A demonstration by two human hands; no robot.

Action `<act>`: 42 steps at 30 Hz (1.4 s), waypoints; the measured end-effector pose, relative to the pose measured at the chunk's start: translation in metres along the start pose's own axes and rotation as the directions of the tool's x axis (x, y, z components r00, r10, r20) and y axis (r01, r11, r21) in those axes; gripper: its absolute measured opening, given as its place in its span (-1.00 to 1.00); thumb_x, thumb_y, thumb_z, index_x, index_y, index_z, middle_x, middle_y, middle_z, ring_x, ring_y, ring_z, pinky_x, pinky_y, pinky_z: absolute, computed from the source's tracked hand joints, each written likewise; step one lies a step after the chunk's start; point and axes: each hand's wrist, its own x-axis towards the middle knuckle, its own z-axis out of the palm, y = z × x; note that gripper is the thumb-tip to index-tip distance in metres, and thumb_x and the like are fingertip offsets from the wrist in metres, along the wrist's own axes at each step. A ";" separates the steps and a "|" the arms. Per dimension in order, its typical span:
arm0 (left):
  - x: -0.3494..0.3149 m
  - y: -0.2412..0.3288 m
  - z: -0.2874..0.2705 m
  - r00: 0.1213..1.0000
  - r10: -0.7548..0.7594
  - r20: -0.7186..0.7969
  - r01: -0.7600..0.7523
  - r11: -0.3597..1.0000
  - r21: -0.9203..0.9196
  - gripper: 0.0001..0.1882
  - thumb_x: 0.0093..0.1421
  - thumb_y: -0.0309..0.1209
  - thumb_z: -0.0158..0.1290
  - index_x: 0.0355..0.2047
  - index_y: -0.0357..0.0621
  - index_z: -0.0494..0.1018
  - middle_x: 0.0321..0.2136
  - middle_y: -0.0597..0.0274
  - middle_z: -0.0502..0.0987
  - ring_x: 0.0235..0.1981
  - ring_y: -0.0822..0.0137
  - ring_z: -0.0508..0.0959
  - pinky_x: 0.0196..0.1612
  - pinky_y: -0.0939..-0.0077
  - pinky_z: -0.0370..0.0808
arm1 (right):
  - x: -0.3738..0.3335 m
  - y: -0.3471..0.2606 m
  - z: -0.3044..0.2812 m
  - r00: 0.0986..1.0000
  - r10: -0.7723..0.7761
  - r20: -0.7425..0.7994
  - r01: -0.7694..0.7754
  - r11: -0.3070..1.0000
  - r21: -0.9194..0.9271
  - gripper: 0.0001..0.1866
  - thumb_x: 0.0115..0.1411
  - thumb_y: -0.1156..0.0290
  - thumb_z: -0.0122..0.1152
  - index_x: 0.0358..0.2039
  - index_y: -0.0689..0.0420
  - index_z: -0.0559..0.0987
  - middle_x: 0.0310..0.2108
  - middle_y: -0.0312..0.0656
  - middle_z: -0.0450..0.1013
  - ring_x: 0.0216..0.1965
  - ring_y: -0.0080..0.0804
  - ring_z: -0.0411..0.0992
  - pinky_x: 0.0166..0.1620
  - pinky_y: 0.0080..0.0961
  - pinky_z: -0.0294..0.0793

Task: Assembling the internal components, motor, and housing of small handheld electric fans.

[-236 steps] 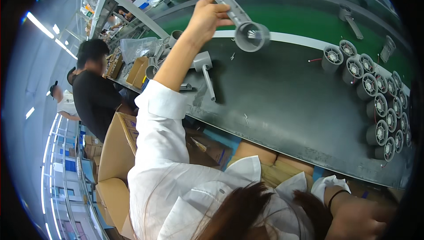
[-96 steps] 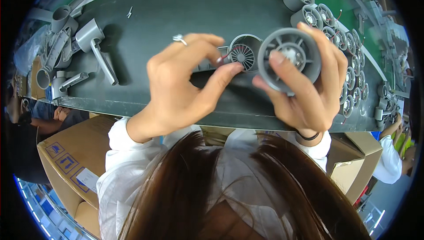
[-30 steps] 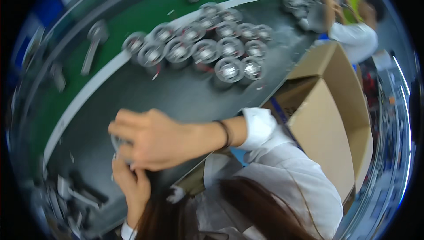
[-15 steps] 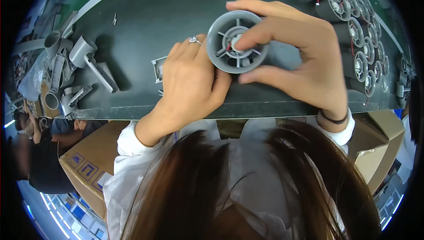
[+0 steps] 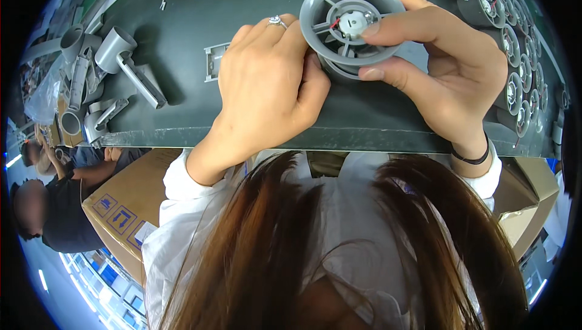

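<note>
A round grey fan housing (image 5: 312, 19) with spokes, a pale motor cap at its centre and a short red wire tilts above the bench. My right hand (image 5: 451, 57) holds it from the right, with a fingertip at the motor cap and the thumb against the lower rim. My left hand (image 5: 264, 81), with a ring on one finger, is curled back-up against the housing's left side. From behind its knuckles sticks out the end of a grey channel-shaped handle shell (image 5: 212, 63), most of it hidden. Another grey curved edge shows under the fan; I cannot tell whether it is a separate part.
Many similar grey fan units (image 5: 512, 93) with red wires stand grouped at the right. Grey barrel-and-handle shells (image 5: 115, 48) and a clear bag (image 5: 45, 96) lie at the left. Cardboard boxes (image 5: 121, 202) flank me below the bench edge. Another person (image 5: 60, 215) sits at far left.
The fan housing has moved right and tilted, with its rim rising. My right fingertip has slid from the motor's middle to its edge. The whole view has shifted slightly.
</note>
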 end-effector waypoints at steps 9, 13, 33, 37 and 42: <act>0.001 -0.002 -0.001 0.999 -0.050 0.004 0.050 0.999 -0.015 -0.93 -0.10 -0.53 -0.01 -0.54 -0.23 0.36 -0.60 0.10 0.40 -0.51 0.06 0.41 -0.42 0.26 0.28 | -0.004 0.009 0.010 0.995 -0.089 -0.054 0.088 0.996 -0.021 -0.71 -0.11 0.78 0.30 -0.31 0.45 0.52 -0.19 0.08 0.48 -0.20 -0.32 0.49 -0.09 -0.48 0.51; 0.000 -0.003 0.001 0.999 -0.055 0.003 0.055 0.997 -0.045 -0.93 -0.10 -0.53 -0.02 -0.54 -0.25 0.36 -0.60 0.07 0.39 -0.52 0.02 0.41 -0.42 0.23 0.29 | -0.007 0.013 0.002 0.997 0.038 -0.074 -0.035 0.999 0.033 -0.71 -0.09 0.76 0.29 -0.28 0.42 0.52 -0.21 0.01 0.49 -0.22 -0.38 0.48 -0.09 -0.50 0.50; -0.002 0.000 0.004 0.984 -0.174 0.034 0.177 0.975 -0.135 -0.94 -0.13 -0.55 -0.02 -0.59 -0.30 0.37 -0.66 -0.01 0.40 -0.55 -0.02 0.43 -0.46 0.16 0.37 | -0.003 -0.014 0.006 0.987 0.160 0.019 -0.151 0.960 -0.237 -0.70 -0.19 0.74 0.31 -0.34 0.36 0.58 -0.21 -0.05 0.53 -0.20 -0.44 0.49 -0.05 -0.58 0.42; -0.003 0.001 0.004 0.985 -0.173 0.019 0.174 0.980 -0.092 -0.93 -0.15 -0.54 -0.01 -0.60 -0.30 0.38 -0.65 -0.02 0.40 -0.57 -0.03 0.43 -0.47 0.15 0.38 | 0.003 -0.017 0.001 0.943 0.316 0.101 -0.315 0.949 -0.029 -0.74 -0.09 0.71 0.16 -0.29 0.37 0.54 -0.07 0.03 0.46 -0.12 -0.40 0.45 0.04 -0.50 0.35; -0.005 0.002 0.007 0.993 -0.117 -0.002 0.117 0.992 0.047 -0.92 -0.19 -0.53 0.02 -0.64 -0.27 0.35 -0.68 0.03 0.37 -0.60 0.01 0.42 -0.51 0.21 0.37 | 0.002 -0.010 -0.002 0.948 0.283 0.142 -0.303 0.942 0.147 -0.70 -0.02 0.64 -0.04 -0.22 0.40 0.48 0.00 0.11 0.39 -0.03 -0.32 0.40 0.09 -0.46 0.29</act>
